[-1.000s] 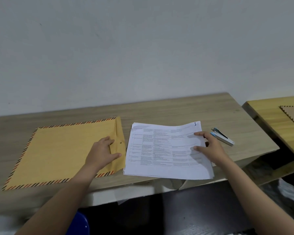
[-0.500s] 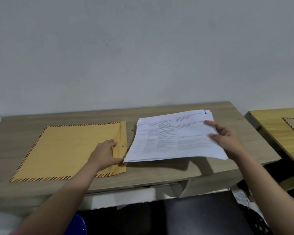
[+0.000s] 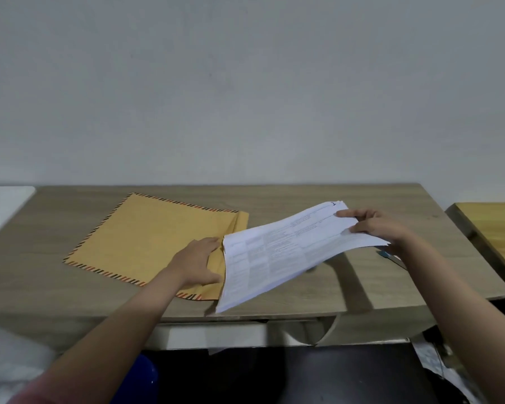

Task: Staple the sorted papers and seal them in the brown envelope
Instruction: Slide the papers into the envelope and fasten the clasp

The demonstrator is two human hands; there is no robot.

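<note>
A brown envelope (image 3: pixel 155 240) with a striped border lies flat on the wooden desk (image 3: pixel 289 196), its open flap end pointing right. My left hand (image 3: pixel 197 262) holds that open end, its fingertips hidden behind the papers. A stack of printed white papers (image 3: pixel 277 252) hangs tilted above the desk, its left edge meeting the envelope's mouth. My right hand (image 3: pixel 376 228) grips the stack's right end, fingers on top. A blue and silver stapler (image 3: pixel 389 256) peeks out on the desk just under my right wrist, mostly hidden.
A yellow wooden table (image 3: pixel 493 225) stands to the right of the desk, across a narrow gap. A white surface (image 3: pixel 3 205) borders the desk's left end. A plain wall rises behind. A blue object (image 3: pixel 142 377) sits below the desk's front edge.
My right hand has lifted the paper stack off the desk and swung it left, tilting it toward the envelope's mouth. My left hand has stayed on the envelope's open end.
</note>
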